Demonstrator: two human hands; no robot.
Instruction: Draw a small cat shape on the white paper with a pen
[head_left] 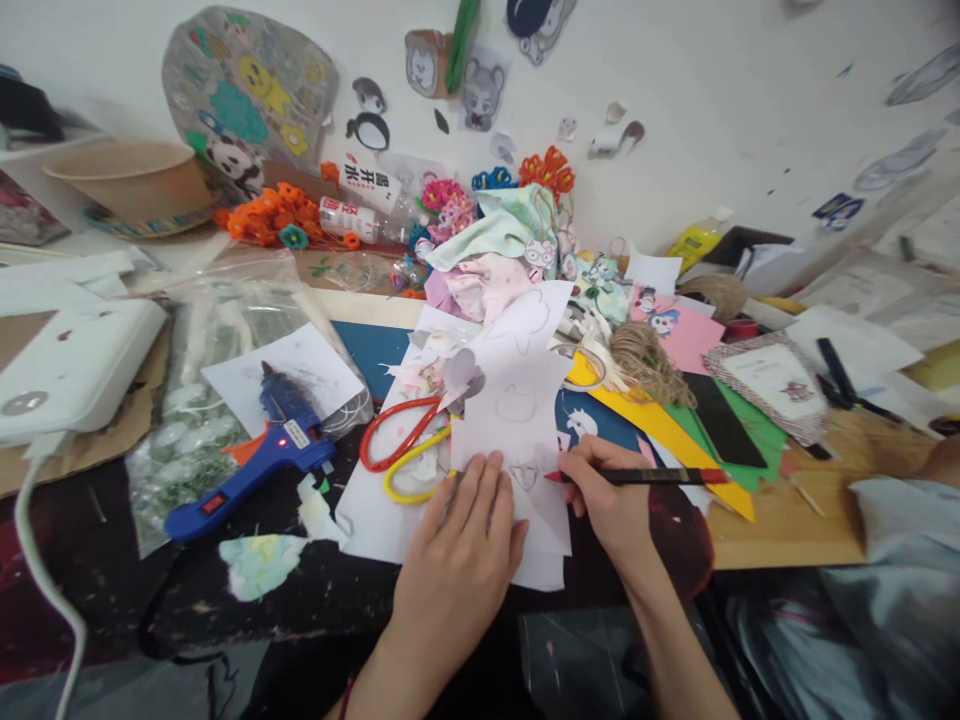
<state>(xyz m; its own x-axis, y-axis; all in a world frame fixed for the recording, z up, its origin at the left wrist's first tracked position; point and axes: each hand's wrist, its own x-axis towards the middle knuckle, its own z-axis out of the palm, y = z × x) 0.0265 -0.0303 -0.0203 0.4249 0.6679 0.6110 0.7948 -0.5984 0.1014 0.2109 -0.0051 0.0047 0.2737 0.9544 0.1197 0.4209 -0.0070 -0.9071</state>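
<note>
My left hand (469, 535) lies flat on a white sheet of paper (544, 425), its fingers stretched out over the lower left part. Pencil-like outlines show on the sheet, with a small drawn shape just right of my fingertips. At the sheet's right edge my right hand (604, 495) is closed round a dark pencil (649, 476) with a red tip and red end. The pencil lies nearly level, its tip pointing left near the small drawing. Left of the sheet rest scissors (401, 445) with one red and one yellow handle loop, their blades hidden.
A blue glue gun (259, 465) with a lit red light lies at left, beside a white power box (79, 360). Twine (646, 355), a yellow strip (660, 425) and cloth scraps (495, 245) crowd the back and right. Another person's sleeve (904, 570) is at far right.
</note>
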